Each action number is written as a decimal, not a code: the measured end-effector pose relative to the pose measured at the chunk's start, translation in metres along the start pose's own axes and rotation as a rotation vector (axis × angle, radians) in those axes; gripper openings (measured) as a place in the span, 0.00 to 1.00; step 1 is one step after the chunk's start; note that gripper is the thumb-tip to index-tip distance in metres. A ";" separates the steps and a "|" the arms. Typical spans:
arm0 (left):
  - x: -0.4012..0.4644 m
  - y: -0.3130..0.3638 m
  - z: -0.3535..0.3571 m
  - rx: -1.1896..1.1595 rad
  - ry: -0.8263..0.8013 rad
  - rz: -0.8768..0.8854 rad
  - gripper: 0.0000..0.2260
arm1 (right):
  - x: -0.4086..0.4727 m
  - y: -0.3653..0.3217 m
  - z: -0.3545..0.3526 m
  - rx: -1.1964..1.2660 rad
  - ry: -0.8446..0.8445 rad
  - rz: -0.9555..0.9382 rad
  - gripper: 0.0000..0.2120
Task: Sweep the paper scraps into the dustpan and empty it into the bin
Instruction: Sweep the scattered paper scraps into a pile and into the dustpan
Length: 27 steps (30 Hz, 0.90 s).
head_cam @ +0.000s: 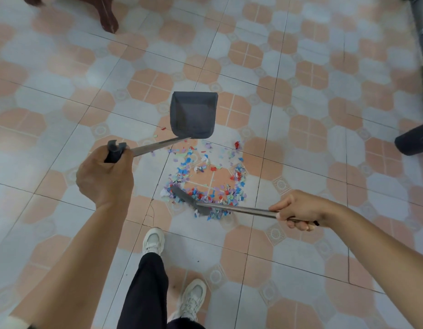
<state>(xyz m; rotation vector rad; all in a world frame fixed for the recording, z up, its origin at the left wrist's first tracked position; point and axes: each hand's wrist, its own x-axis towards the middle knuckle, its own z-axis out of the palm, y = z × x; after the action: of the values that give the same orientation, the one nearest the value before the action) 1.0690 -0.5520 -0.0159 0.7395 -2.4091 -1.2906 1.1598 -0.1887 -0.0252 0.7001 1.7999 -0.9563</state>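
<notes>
In the head view, a dark grey plastic long-handled dustpan (pixel 193 117) is set on the peach-and-white patterned tile floor (pixel 63 96), its open mouth turned toward a loose ring of small multicoloured paper scraps (pixel 205 176) strewn just beside it. The black grip at the top of the dustpan's metal pole is clasped by the left hand (pixel 106 176), whose fingers are curled round it. A grey-bristled broom with a thin metal shaft (pixel 232 207) is gripped by the right hand (pixel 298 211), the fingers wrapped round the shaft near its end; the broom head is laid on the near edge of the scrap ring. Two white trainers and a black trouser leg (pixel 146 281) are seen below the scraps. A dark wooden furniture leg (pixel 108 17) is seen at the top left, and a grey cylindrical object (pixel 421 27), blurred, at the top right.
</notes>
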 end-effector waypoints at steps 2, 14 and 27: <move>0.012 0.002 0.001 -0.024 0.003 -0.007 0.11 | 0.006 -0.014 0.009 0.068 -0.001 -0.008 0.18; 0.122 0.004 0.013 -0.014 0.012 -0.023 0.11 | 0.104 -0.203 0.095 0.477 -0.121 -0.035 0.16; 0.266 0.007 0.054 -0.008 -0.018 -0.035 0.05 | 0.209 -0.353 0.103 0.759 -0.247 0.177 0.07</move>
<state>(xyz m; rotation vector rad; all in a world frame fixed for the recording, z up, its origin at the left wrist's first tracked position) 0.8222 -0.6650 -0.0323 0.7743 -2.4139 -1.3258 0.8480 -0.4526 -0.1360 1.1218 1.1102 -1.5415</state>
